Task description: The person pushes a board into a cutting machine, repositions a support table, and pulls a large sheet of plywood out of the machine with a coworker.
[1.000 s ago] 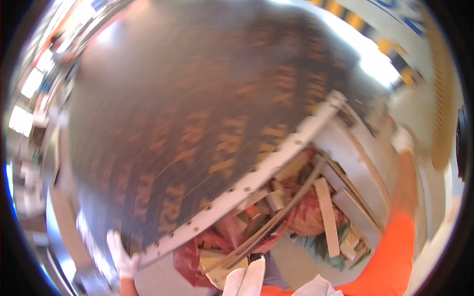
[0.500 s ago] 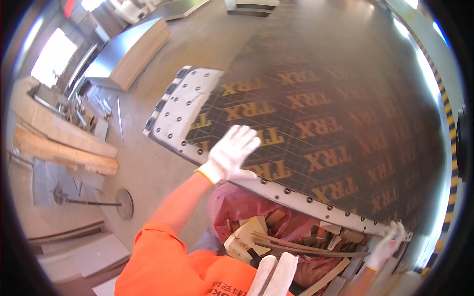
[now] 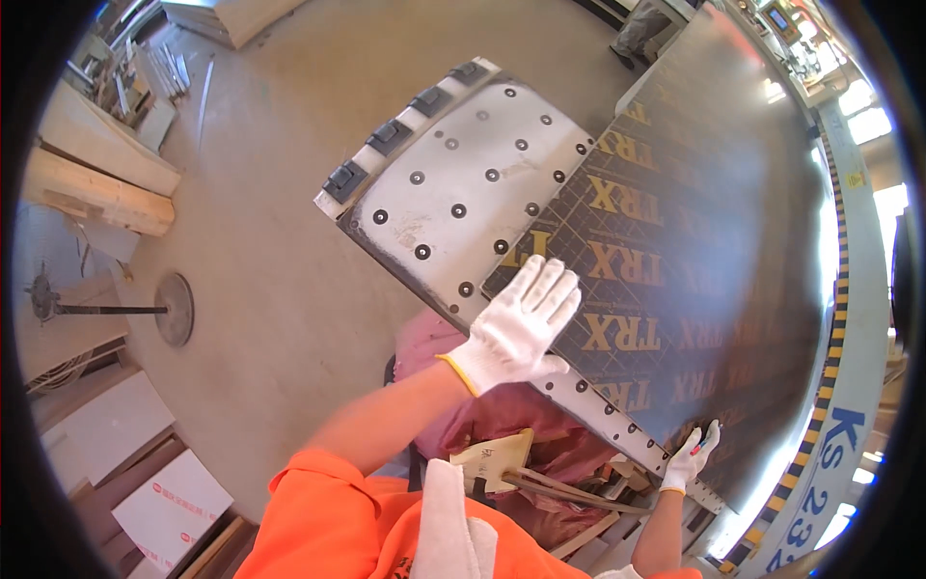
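Dark brown panel (image 3: 694, 222): one, large, with one grey metal plate (image 3: 473, 183) at its end, tilted over one red bag of wood scraps (image 3: 521, 425) | left hand (image 3: 516, 328): white-gloved, pressed flat on panel, fingers spread | right hand (image 3: 693, 458): white-gloved, clamped on panel's lower edge | timber beams (image 3: 92, 174): two counted, on floor at left

Dark brown panel, white gloves, orange sleeves

The panel (image 3: 694, 251) is dark brown with repeated orange lettering and a grey, dark-dotted metal end plate (image 3: 463, 183); both gloved hands are white; the floor (image 3: 251, 241) is beige.
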